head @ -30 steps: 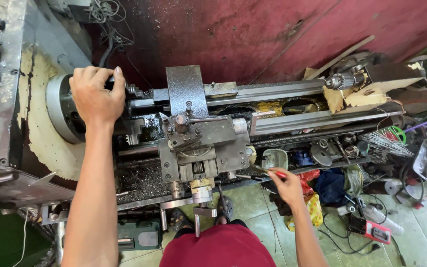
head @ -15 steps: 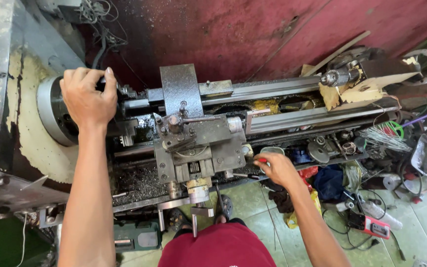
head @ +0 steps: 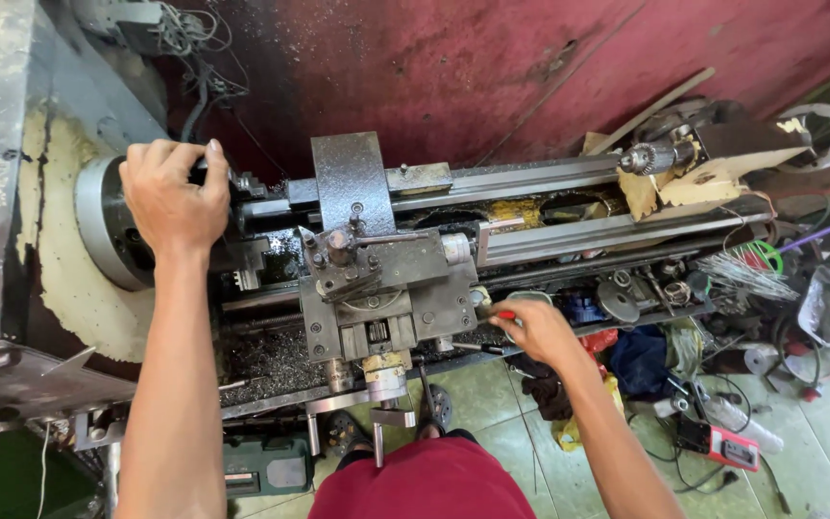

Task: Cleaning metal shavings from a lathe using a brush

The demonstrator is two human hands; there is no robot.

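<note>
Left hand (head: 173,200) stays clamped on the lathe chuck (head: 108,223). Right hand (head: 538,331), grip closed on a red-handled tool (head: 503,314), has shifted closer to the carriage (head: 386,288).

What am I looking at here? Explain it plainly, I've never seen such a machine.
This is one view from a camera on a person's head, looking straight down at their own two bare hands. Below them is a metal lathe, a machine that spins a part for cutting. The left hand grips the round chuck at the lathe's left end. In the middle sits the grey carriage, with metal chips on the tray under it. The right hand holds a small red-handled tool just right of the carriage; its kind is hard to tell. A cluttered shelf of odd parts and wires lies to the right.
</note>
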